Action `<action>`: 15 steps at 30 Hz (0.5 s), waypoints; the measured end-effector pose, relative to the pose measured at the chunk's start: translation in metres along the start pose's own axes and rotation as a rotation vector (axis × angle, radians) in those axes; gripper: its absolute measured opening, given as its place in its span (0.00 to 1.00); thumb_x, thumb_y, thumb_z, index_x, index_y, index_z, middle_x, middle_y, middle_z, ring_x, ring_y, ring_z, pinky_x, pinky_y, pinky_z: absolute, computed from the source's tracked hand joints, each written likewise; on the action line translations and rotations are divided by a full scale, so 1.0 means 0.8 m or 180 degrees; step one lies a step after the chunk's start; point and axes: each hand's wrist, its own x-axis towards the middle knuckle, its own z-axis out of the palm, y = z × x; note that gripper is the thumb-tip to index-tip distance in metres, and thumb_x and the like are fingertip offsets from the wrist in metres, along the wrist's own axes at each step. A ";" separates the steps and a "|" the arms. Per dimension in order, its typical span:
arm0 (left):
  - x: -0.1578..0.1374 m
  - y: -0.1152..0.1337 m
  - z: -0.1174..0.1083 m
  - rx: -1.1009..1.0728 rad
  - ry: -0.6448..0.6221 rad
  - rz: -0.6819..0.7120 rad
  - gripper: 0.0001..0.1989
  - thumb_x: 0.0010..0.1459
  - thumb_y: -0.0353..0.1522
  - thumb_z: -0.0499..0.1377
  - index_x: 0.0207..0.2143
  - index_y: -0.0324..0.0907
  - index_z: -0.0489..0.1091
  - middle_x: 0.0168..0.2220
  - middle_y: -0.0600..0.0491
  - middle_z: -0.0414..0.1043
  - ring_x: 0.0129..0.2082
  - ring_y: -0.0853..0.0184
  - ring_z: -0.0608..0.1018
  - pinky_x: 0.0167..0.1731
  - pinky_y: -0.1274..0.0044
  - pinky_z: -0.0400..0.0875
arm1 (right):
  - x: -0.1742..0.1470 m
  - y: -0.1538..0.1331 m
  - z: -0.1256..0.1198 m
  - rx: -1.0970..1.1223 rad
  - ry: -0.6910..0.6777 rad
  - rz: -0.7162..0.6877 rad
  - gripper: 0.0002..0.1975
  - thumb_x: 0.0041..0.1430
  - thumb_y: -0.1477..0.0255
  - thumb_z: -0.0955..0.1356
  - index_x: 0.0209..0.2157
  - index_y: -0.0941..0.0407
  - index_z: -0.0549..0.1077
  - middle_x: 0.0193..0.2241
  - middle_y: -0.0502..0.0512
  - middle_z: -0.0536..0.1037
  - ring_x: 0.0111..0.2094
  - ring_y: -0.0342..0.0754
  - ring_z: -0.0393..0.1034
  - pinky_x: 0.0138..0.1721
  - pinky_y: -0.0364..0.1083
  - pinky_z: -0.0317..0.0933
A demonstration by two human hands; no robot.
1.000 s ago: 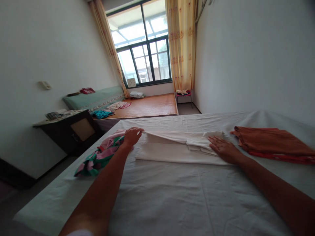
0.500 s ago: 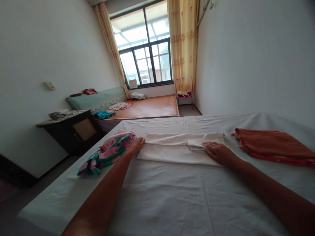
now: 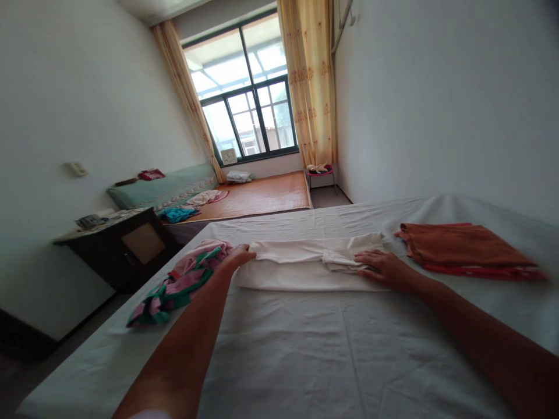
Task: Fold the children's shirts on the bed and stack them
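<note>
A white folded garment (image 3: 288, 278) lies lengthwise across the sheet-covered bed, with a smaller folded flap (image 3: 336, 261) on its right part. My left hand (image 3: 241, 256) is closed on the garment's left end, thumb and fingers pinching its edge. On the right part, my right hand (image 3: 379, 269) rests flat with its fingers spread, touching the flap and the cloth beside it. Just left of my left hand is a crumpled pink and green garment (image 3: 186, 276). To the right of my right hand sits a folded pile of brown and red clothes (image 3: 465, 247).
The white sheet (image 3: 279, 355) covers the near bed. Beyond it stand a second bed with a brown mat (image 3: 271, 192), a dark cabinet (image 3: 131, 250) at the left and a small stool (image 3: 322, 171) by the curtain. A white wall (image 3: 445, 116) runs along the right.
The view has shifted, so most of the scene sits farther left. The white garment's left end now looks slightly raised at my left hand. My right hand's fingers are spread wider on the cloth.
</note>
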 end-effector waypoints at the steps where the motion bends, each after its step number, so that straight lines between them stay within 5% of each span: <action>1: -0.001 0.011 -0.004 0.0112 0.0049 0.0089 0.13 0.48 0.33 0.57 0.37 0.38 0.71 0.34 0.48 0.76 0.36 0.60 0.77 0.33 0.77 0.67 | -0.001 0.000 -0.003 -0.0008 0.0101 0.0035 0.21 0.60 0.58 0.62 0.50 0.52 0.73 0.50 0.57 0.74 0.54 0.56 0.65 0.54 0.57 0.59; 8: -0.013 0.128 0.010 0.0679 0.0107 0.0851 0.19 0.53 0.32 0.53 0.49 0.42 0.67 0.45 0.43 0.73 0.46 0.54 0.74 0.45 0.68 0.66 | -0.005 0.003 -0.021 -0.0010 0.0640 0.0276 0.19 0.61 0.61 0.61 0.49 0.53 0.73 0.50 0.58 0.74 0.54 0.56 0.65 0.52 0.57 0.62; 15: -0.022 0.202 0.085 0.0651 -0.0372 0.1215 0.13 0.52 0.36 0.59 0.38 0.39 0.73 0.39 0.42 0.76 0.42 0.56 0.77 0.40 0.72 0.71 | -0.013 0.017 -0.019 -0.0141 0.0611 0.0220 0.14 0.60 0.67 0.62 0.44 0.53 0.75 0.51 0.56 0.74 0.52 0.55 0.67 0.51 0.57 0.61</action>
